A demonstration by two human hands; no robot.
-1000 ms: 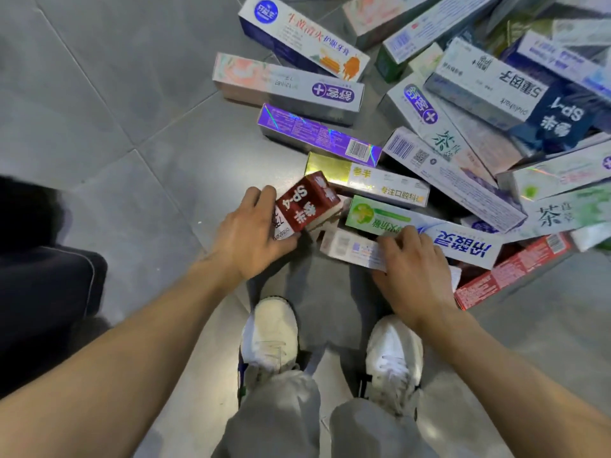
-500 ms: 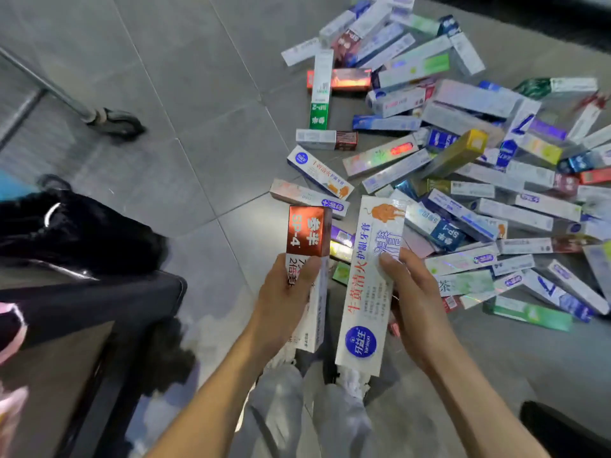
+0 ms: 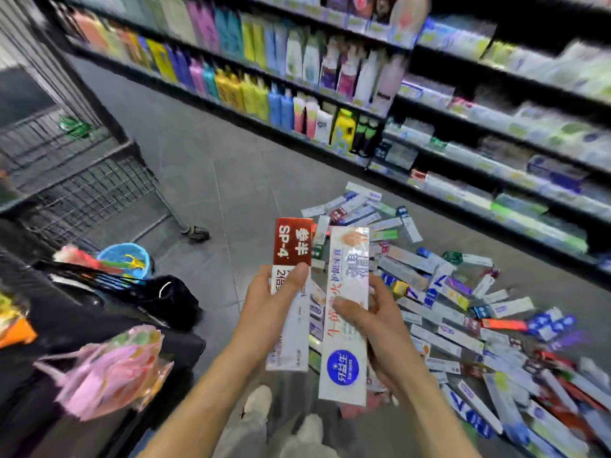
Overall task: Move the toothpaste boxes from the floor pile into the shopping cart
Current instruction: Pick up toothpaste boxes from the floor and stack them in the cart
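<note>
You are gripping a toothpaste box in each of your hands, both held up in front of you above the floor pile (image 3: 446, 302). Your left hand (image 3: 269, 312) is wrapping its fingers and thumb around the red-and-white SP-4 box (image 3: 291, 259), which is standing nearly upright. Your right hand (image 3: 380, 322) is clasping the long white box with the blue round logo (image 3: 345, 312), its thumb lying across the front. The two boxes are sitting side by side, almost touching. The rest of the toothpaste boxes are lying scattered on the grey tiled floor (image 3: 215, 180) to your right, in front of the store shelves (image 3: 463, 104). The wire shopping cart (image 3: 82, 190) is standing to your left, well apart from the pile. A black bag (image 3: 172, 299) is resting nearer you on that side.
</note>
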